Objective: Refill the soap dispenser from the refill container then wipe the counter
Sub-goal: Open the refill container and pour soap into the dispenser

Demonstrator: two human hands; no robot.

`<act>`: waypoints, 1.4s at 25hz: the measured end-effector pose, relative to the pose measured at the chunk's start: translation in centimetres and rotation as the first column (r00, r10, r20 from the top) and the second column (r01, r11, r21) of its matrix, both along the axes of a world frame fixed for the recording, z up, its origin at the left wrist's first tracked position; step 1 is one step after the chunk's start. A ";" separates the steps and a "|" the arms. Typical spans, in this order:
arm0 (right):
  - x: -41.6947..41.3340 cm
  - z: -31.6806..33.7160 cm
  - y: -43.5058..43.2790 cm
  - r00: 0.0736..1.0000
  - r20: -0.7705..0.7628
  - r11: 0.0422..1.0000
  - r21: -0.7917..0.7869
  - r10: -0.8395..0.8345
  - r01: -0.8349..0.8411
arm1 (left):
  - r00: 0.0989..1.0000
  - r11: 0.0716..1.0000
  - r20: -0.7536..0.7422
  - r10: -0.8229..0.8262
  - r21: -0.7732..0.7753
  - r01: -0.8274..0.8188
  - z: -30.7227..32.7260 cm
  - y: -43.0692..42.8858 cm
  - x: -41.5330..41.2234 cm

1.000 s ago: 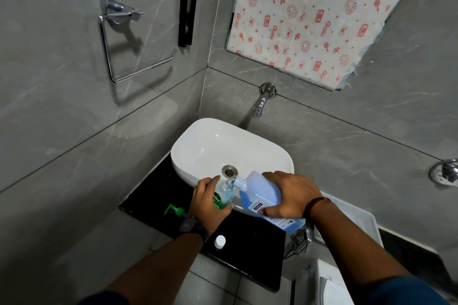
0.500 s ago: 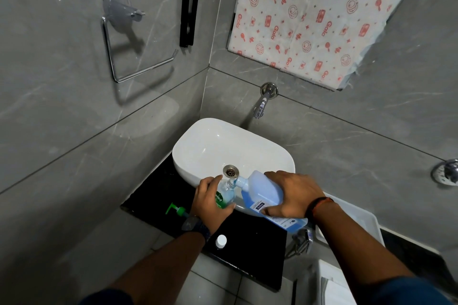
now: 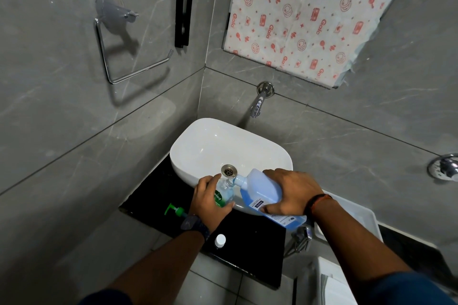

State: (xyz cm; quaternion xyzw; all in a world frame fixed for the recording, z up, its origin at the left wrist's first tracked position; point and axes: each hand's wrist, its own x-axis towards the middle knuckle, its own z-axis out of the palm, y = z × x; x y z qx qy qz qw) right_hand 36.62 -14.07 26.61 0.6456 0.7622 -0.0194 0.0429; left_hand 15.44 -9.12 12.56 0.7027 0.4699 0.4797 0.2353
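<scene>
Nearest, in front of the sink (image 3: 210, 146), a small white cap (image 3: 219, 239) lies loose on the black surface (image 3: 252, 250). A green pump head (image 3: 174, 211) lies off its bottle at the sink's near left. Over the sink's front rim, the left hand (image 3: 210, 203) curls its fingers round the soap dispenser (image 3: 224, 194), a small clear bottle with a green label, held upright with its neck open. Just right of it, the right hand (image 3: 292, 190) grips the refill container (image 3: 262, 190), fingers spread across the top and thumb at the lower edge. The container is tipped so its spout meets the dispenser's mouth, just in front of the sink's drain (image 3: 228, 170). Blue liquid pools in the lower part of the container. How full the dispenser is I cannot tell, since the hand hides most of it. The container is probably the heavier of the two, with thin plastic walls that would give under a squeeze and weight that shifts toward the spout as it tips. A hold round its broad middle suits it. The dispenser looks light, easy to knock over and slippery if soap runs down, so it is best held round the body below the neck. Behind the sink, a tap (image 3: 259, 104) juts from the grey wall.
</scene>
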 end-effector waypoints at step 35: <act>0.4 0.7 0.1 1.000 0.027 1.000 0.002 0.014 -0.014 | 0.999 0.999 -0.001 -0.032 -0.022 0.032 1.0 -0.2 0.4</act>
